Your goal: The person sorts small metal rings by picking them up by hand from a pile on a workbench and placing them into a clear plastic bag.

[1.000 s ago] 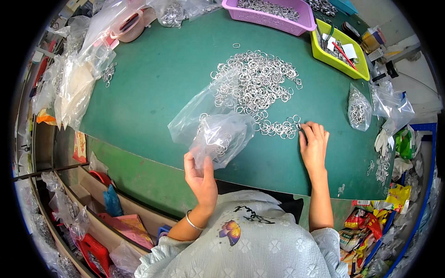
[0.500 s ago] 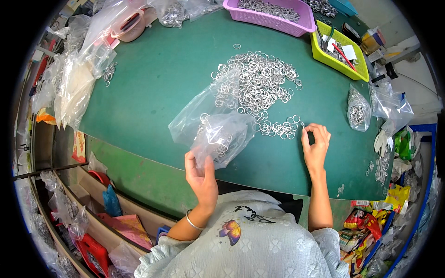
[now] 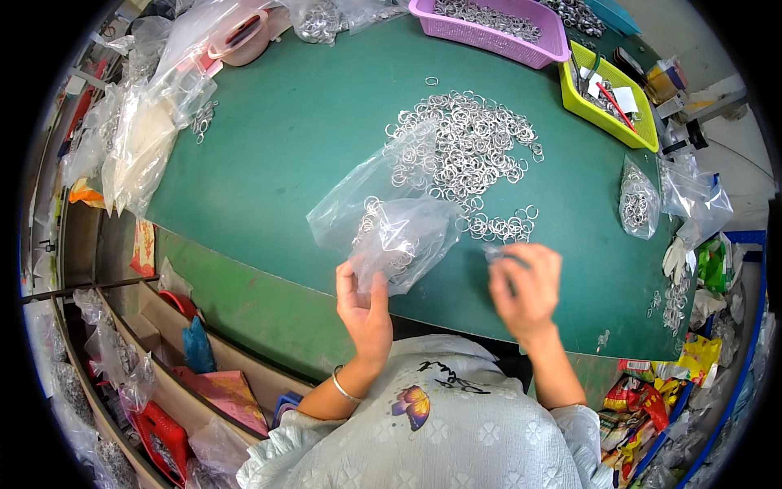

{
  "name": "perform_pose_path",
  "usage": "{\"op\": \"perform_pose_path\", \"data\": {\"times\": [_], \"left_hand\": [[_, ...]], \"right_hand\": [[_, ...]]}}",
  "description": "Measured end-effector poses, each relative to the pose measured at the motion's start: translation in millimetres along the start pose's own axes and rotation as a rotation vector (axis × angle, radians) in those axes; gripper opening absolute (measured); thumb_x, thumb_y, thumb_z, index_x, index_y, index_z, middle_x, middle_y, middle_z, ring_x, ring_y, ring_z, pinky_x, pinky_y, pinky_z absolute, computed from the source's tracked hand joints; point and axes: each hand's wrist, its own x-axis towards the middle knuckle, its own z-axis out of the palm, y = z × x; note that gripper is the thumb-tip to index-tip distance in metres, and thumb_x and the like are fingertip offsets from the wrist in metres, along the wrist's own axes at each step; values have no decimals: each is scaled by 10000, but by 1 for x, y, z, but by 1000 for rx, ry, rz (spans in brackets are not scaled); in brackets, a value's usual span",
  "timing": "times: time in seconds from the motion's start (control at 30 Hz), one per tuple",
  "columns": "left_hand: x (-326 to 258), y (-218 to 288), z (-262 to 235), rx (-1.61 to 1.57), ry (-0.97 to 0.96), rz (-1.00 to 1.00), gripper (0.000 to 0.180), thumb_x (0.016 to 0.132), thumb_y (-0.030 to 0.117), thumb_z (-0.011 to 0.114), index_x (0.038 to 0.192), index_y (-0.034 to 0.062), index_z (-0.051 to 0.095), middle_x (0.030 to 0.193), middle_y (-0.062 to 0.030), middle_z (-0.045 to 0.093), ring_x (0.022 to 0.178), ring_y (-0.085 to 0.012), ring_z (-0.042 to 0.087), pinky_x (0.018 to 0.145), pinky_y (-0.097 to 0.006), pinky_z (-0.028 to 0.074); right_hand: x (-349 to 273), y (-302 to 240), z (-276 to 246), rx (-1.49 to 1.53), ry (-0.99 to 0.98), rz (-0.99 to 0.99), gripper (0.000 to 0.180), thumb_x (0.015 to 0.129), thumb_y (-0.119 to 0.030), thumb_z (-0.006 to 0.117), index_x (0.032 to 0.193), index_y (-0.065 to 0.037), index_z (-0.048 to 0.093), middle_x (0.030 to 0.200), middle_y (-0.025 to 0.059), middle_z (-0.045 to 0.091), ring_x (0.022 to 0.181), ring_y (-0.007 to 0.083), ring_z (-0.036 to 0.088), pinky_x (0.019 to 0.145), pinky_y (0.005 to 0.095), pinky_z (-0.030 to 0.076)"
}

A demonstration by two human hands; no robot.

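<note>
My left hand (image 3: 366,319) pinches the lower edge of a clear plastic bag (image 3: 436,244), its thumb and fingers closed on the film. Silver metal rings (image 3: 401,257) lie inside that bag. To the right, my right hand (image 3: 529,287) is smeared by motion just above the green table, with a small blurred metal ring (image 3: 492,253) at its fingertips. A short row of loose rings (image 3: 507,226) lies just beyond this hand. Farther back spreads a big pile of similar rings (image 3: 472,147), partly covered on its left by the bag's open end.
A purple basket (image 3: 497,38) of rings and a yellow-green basket (image 3: 599,114) with tools stand at the back right. A filled bag (image 3: 638,204) lies on the right. Plastic bags (image 3: 138,155) lie along the left edge, and a pink bowl (image 3: 243,50) sits behind them.
My right hand has moved left from the end of the ring row toward the bag, with a small ring at its fingertips. My left hand keeps its grip on the bag. The view has shifted slightly.
</note>
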Motion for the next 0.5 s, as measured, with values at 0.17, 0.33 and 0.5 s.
{"op": "perform_pose_path", "data": {"times": [0.17,0.33,0.5], "left_hand": [[0,0,6,-22,-9,1,268,936,43,517,1191,-28,479,1133,-88,567,1051,-150,540,930,-286,414],[-1,-2,-1,8,-17,5,281,936,39,514,1204,-34,473,1145,-93,564,1064,-156,539,940,-296,415],[-1,-1,1,10,-34,-4,286,934,39,511,1207,-35,471,1145,-95,563,1065,-157,540,946,-296,411]], "right_hand": [[11,-28,51,56,-111,-75,195,718,-96,675,906,-64,636,975,79,600,873,245,569,741,370,407],[5,27,21,-105,55,141,138,757,-38,660,894,-51,647,886,86,617,815,258,548,720,384,380],[4,86,-4,-339,-191,190,227,771,6,636,984,-68,658,1016,46,606,896,257,523,751,360,384]]}}
